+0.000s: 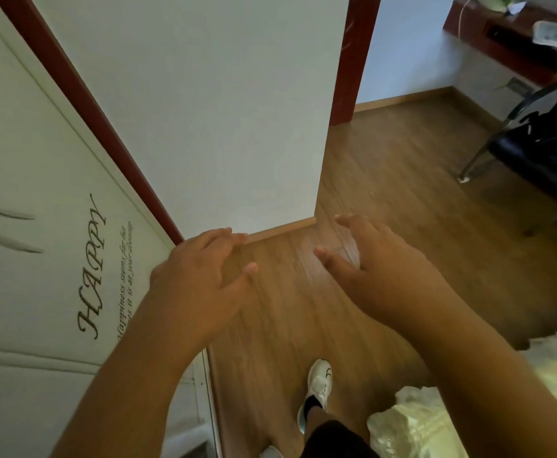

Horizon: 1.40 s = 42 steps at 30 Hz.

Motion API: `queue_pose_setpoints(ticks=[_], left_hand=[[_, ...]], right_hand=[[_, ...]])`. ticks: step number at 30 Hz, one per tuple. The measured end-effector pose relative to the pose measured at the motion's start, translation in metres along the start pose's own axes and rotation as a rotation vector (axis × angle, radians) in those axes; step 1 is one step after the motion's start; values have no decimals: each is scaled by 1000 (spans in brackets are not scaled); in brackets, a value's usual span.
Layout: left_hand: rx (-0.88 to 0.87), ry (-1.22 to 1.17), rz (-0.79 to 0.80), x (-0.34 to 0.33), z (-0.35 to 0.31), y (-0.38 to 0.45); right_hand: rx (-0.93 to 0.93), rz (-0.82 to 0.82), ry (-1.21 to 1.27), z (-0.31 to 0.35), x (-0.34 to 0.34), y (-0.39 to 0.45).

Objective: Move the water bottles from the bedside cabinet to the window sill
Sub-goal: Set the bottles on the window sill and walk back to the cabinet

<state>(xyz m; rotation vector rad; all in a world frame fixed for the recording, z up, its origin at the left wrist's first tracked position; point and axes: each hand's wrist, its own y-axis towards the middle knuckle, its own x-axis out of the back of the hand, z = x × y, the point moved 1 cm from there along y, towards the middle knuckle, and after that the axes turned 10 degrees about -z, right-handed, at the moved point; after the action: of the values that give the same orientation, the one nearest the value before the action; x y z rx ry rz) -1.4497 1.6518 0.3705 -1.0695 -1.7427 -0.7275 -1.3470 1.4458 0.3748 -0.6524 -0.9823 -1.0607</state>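
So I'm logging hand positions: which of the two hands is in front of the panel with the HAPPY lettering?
The left hand; its wrist overlaps that lettered panel. The right hand is over bare wood floor.

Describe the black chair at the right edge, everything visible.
The black chair stands on the wood floor by the dark red desk. It has a dark, glossy-looking seat and thin grey metal legs with pale feet. The frame edge cuts off its right part. Neither hand touches it.
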Motion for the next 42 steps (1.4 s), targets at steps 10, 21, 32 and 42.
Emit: queue_pose_setpoints(ticks=[10, 21, 32, 42], left_hand=[[57, 69, -87, 16, -39, 119], [-50, 82, 40, -22, -119, 231], [-386, 63, 177, -74, -205, 384], [-711, -46, 230, -79, -267, 527]], right_hand=[[82, -8, 62, -9, 21, 147], [-66, -65, 15, -68, 73, 241], [-460, -153, -60, -137, 109, 311], [-725, -300, -96, -138, 132, 387]])
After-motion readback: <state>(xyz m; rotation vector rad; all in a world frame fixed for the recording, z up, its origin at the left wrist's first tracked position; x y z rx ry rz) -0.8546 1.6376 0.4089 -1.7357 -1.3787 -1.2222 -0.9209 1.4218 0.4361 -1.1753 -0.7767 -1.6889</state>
